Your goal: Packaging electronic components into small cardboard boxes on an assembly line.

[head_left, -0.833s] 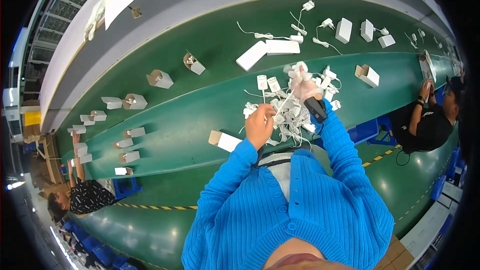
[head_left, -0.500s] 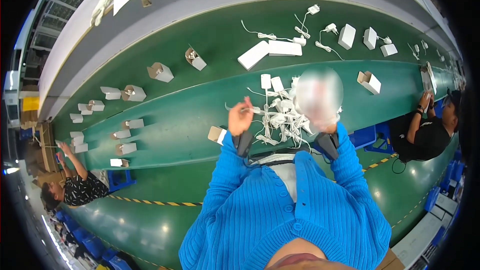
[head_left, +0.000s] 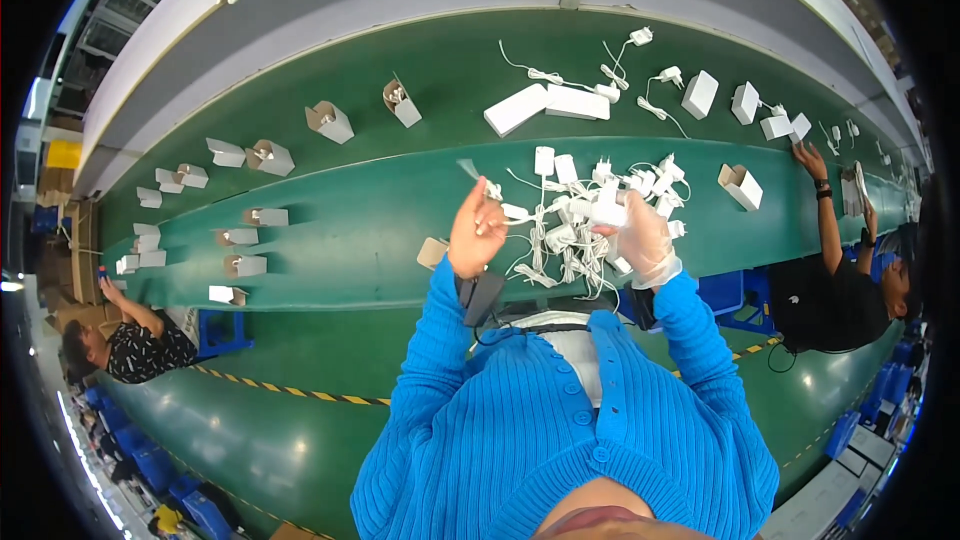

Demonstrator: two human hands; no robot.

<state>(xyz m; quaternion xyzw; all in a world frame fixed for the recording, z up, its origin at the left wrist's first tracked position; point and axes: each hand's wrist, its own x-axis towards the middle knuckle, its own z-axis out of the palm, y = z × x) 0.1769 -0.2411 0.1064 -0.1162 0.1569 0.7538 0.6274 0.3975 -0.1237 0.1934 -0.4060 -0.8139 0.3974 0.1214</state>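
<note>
My right hand, in a clear glove, grips a white power adapter over the right part of a heap of white adapters and cables. Left of the heap, my left hand is raised with its fingers closed on a white cable, which runs rightward toward the gripped adapter. A thin translucent strip sticks up by its fingertips; what it is I cannot make out. Partly hidden behind the left wrist, an open carton lies on the green belt.
One open white box lies right of the heap. Closed white boxes and loose adapters lie on the far ledge. Several open boxes stand leftward. Co-workers sit at the left and right.
My right hand, blurred before, now shows clearly with the adapter in its grip. My left hand's fingers have turned upward. The right co-worker has reached an arm toward a white box on the ledge.
</note>
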